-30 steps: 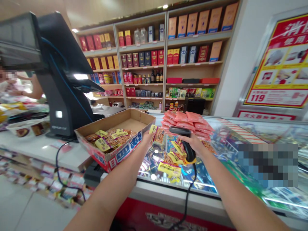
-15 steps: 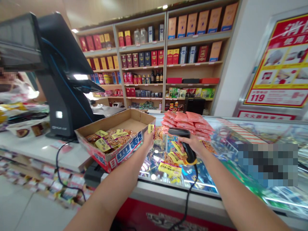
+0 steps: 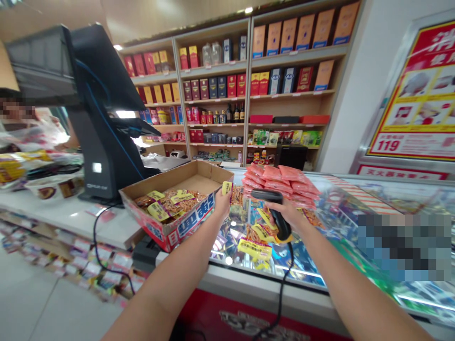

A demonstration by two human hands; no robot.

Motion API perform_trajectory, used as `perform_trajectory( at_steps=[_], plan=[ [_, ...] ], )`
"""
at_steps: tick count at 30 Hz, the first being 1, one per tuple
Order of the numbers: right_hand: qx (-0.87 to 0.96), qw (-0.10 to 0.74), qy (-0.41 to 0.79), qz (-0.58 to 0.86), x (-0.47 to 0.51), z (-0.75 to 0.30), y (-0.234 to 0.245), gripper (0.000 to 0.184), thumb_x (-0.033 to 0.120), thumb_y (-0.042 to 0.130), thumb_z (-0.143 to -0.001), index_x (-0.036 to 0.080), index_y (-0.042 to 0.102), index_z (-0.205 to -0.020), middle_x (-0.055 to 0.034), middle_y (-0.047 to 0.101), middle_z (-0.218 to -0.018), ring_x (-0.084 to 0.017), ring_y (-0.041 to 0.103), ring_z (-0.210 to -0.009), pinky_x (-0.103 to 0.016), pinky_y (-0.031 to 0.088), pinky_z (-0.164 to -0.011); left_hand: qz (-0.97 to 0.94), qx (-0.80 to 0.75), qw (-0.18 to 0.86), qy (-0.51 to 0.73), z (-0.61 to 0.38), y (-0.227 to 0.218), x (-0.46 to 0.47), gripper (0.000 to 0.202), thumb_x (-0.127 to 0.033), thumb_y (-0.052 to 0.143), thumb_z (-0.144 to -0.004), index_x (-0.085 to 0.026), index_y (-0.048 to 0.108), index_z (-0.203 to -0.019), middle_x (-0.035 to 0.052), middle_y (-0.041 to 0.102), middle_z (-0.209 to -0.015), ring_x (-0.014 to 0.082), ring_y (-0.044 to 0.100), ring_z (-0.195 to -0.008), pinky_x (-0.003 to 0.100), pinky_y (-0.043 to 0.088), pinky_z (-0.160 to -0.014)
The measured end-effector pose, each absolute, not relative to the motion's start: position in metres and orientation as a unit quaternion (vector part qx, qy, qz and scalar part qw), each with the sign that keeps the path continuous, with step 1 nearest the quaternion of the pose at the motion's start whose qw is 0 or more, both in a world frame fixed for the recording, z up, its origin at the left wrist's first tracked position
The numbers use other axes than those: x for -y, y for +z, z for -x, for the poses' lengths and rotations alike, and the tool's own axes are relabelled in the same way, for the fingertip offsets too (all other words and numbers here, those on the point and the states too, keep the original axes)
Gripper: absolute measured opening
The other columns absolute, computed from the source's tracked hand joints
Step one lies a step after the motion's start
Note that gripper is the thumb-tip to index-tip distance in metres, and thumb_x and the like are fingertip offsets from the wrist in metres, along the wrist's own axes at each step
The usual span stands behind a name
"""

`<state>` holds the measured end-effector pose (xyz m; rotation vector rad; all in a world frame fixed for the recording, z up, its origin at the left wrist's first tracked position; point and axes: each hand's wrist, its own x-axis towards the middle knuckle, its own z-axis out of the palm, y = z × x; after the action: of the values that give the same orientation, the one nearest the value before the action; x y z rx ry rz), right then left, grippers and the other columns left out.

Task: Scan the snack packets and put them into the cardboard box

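Observation:
My left hand (image 3: 223, 204) is closed on a small snack packet (image 3: 228, 188) with a yellow label, held at the right rim of an open cardboard box (image 3: 167, 229). The box holds several similar packets (image 3: 169, 201). A black barcode scanner (image 3: 273, 210) with a dangling cord sits in the grip of my right hand (image 3: 288, 213), its head pointing left toward the packet. More yellow-labelled packets (image 3: 254, 239) lie on the glass counter below the scanner.
A stack of pink packets (image 3: 280, 182) lies on the glass freezer lid (image 3: 341, 208) behind my hands. A black till screen (image 3: 88, 109) stands at left on a white counter (image 3: 71, 215). A person (image 3: 24, 128) is behind it. Shelves of boxes and bottles (image 3: 249, 85) fill the back wall.
My left hand has carried the packet a little left, up to the box's rim. The view has shifted slightly left. The scanner hand has barely moved.

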<state>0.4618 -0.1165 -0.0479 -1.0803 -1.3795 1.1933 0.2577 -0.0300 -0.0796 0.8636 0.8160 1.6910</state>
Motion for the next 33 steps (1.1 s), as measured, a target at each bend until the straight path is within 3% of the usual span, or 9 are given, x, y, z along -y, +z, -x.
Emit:
perform_trajectory(
  at_steps=[7,12,15,18,20,22,26,29,33],
  plan=[
    [0.617,0.468,0.494,0.395,0.123,-0.427,-0.012,0.024,0.04,0.073,-0.065,0.02,0.061,-0.072,0.0002,0.063,-0.052,-0.014,0.055,-0.035,-0.024,0.043,-0.033,-0.403,-0.383,0.381,0.739,-0.237,-0.03,0.046,0.016,-0.021,0.063,-0.072,-0.017,0.056,-0.085,-0.0006,0.064,-0.075,0.0126,0.062,-0.071,0.025,0.052,-0.07],
    [0.627,0.468,0.523,0.338,0.123,-0.385,0.009,0.026,0.039,0.072,-0.063,0.017,0.061,-0.073,-0.0013,0.067,-0.061,-0.013,0.057,-0.036,-0.024,0.045,-0.034,-0.394,-0.409,0.276,0.776,-0.17,0.009,0.066,0.02,-0.023,0.065,-0.07,-0.016,0.057,-0.087,0.0023,0.065,-0.081,0.0177,0.065,-0.077,0.032,0.053,-0.076],
    [0.637,0.457,0.532,0.321,0.123,-0.367,0.01,0.026,0.038,0.072,-0.063,0.016,0.061,-0.073,-0.0026,0.068,-0.065,-0.013,0.057,-0.036,-0.024,0.046,-0.035,-0.384,-0.486,0.154,0.77,-0.119,0.019,0.084,0.034,-0.017,0.065,-0.068,-0.014,0.058,-0.101,0.0075,0.065,-0.099,0.0221,0.064,-0.097,0.039,0.05,-0.092],
    [0.637,0.454,0.532,0.324,0.124,-0.362,0.007,0.027,0.038,0.073,-0.063,0.017,0.061,-0.074,-0.0033,0.07,-0.069,-0.013,0.058,-0.037,-0.024,0.047,-0.035,-0.396,-0.554,-0.02,0.732,-0.092,0.023,0.105,0.053,-0.008,0.064,-0.065,-0.016,0.054,-0.117,0.0124,0.055,-0.127,0.0261,0.048,-0.127,0.044,0.034,-0.112],
    [0.632,0.456,0.535,0.327,0.124,-0.367,0.003,0.027,0.038,0.073,-0.064,0.017,0.061,-0.075,-0.0024,0.069,-0.068,-0.012,0.057,-0.037,-0.025,0.048,-0.035,-0.436,-0.551,-0.088,0.706,-0.095,0.024,0.116,0.053,-0.005,0.06,-0.067,-0.017,0.053,-0.119,0.0129,0.048,-0.136,0.0266,0.038,-0.136,0.045,0.026,-0.116],
    [0.623,0.466,0.535,0.331,0.125,-0.377,0.001,0.027,0.038,0.073,-0.064,0.017,0.061,-0.076,-0.0015,0.068,-0.067,-0.012,0.057,-0.037,-0.025,0.048,-0.035,-0.5,-0.523,-0.087,0.685,-0.114,0.025,0.122,0.041,-0.007,0.056,-0.072,-0.018,0.058,-0.112,0.0117,0.054,-0.129,0.0253,0.046,-0.13,0.043,0.031,-0.114],
    [0.606,0.487,0.515,0.362,0.127,-0.404,-0.002,0.024,0.035,0.072,-0.066,0.017,0.064,-0.08,-0.0009,0.067,-0.063,-0.013,0.056,-0.037,-0.025,0.047,-0.035,-0.662,-0.516,0.07,0.538,-0.18,0.01,0.121,0.009,-0.02,0.062,-0.075,-0.019,0.065,-0.084,0.006,0.068,-0.081,0.0212,0.065,-0.083,0.034,0.051,-0.086],
    [0.59,0.503,0.492,0.396,0.126,-0.428,-0.004,0.019,0.033,0.07,-0.069,0.017,0.064,-0.078,0.0,0.063,-0.051,-0.014,0.055,-0.036,-0.025,0.046,-0.036,-0.758,-0.524,0.176,0.346,-0.227,-0.022,0.116,0.032,-0.03,0.085,-0.049,-0.021,0.062,-0.069,0.0016,0.062,-0.061,0.0224,0.064,-0.065,0.033,0.052,-0.072],
    [0.564,0.516,0.481,0.43,0.119,-0.454,-0.01,0.022,0.033,0.07,-0.069,0.017,0.066,-0.085,0.0005,0.059,-0.042,-0.017,0.056,-0.035,-0.025,0.044,-0.034,-0.792,-0.529,0.198,0.231,-0.266,-0.072,0.105,0.055,-0.027,0.091,-0.019,-0.022,0.052,-0.057,0.0024,0.058,-0.056,0.0357,0.067,-0.073,0.042,0.052,-0.072]
  ],
)
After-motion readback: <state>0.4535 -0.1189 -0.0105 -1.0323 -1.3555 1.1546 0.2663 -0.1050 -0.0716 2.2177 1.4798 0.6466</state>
